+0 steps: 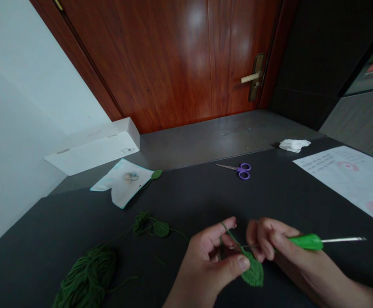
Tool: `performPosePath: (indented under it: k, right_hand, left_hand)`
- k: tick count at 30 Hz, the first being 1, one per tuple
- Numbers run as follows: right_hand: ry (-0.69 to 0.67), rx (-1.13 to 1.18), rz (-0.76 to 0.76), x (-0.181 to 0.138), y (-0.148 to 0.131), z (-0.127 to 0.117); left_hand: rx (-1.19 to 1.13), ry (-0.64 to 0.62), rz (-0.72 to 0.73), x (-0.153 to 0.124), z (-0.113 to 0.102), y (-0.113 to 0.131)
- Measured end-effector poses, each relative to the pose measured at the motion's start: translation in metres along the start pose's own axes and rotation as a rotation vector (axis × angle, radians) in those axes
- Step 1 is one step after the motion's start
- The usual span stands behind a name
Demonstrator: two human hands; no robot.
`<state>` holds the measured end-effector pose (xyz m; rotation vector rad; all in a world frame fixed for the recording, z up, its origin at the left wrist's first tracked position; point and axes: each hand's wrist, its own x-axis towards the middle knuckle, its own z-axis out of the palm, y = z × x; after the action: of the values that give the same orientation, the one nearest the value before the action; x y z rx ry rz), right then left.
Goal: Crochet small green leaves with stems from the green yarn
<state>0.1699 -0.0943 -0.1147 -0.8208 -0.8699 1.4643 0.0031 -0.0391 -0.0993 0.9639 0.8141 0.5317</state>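
Observation:
Between thumb and fingers, my left hand (210, 261) pinches a green crocheted leaf (254, 271). Its index finger is raised, with a strand of green yarn running over it down to the leaf. My right hand (269, 241) is closed around a crochet hook with a green handle (308, 241). One thin metal end of the hook reaches the yarn at the leaf's upper edge; the other metal end points right. To the left lie a small green crocheted piece (161, 229) with a loose tangle of yarn and a large ball of green yarn (85, 273).
Purple-handled scissors (242, 170) lie on the dark table beyond my hands. A white packet (127, 179) with a green leaf (156, 174) beside it and a long white box (96, 145) are at the left. Crumpled tissue (294, 145) and a printed sheet (349, 179) lie right.

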Motion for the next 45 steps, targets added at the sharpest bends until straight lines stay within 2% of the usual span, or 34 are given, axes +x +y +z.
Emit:
performPosePath:
  k: [2, 6, 12, 16, 27, 37, 45]
  right_hand:
    - [-0.008, -0.034, -0.030, 0.001, 0.005, -0.002]
    - [-0.058, -0.056, -0.101, 0.003, 0.010, -0.005]
    - [0.032, 0.030, 0.074, 0.000, 0.002, 0.000]
    - [0.046, 0.063, 0.122, -0.002, -0.002, 0.001]
    - [0.056, 0.053, 0.115, -0.002, -0.005, 0.002]
    - [0.047, 0.038, 0.107, -0.003, -0.001, 0.002]
    - [0.059, 0.036, 0.095, -0.001, -0.001, 0.003]
  left_hand:
    - [0.036, 0.052, 0.028, 0.000, 0.002, 0.002]
    - [0.105, 0.064, 0.040, -0.003, 0.005, 0.005]
    - [0.129, -0.025, 0.022, -0.008, 0.004, 0.008]
    - [0.139, -0.011, 0.056, -0.009, 0.003, 0.010]
    - [0.094, 0.040, 0.053, -0.010, 0.006, 0.007]
    - [-0.070, 0.044, -0.041, -0.010, 0.009, 0.008]
    - [0.017, 0.044, -0.022, -0.008, 0.005, 0.009]
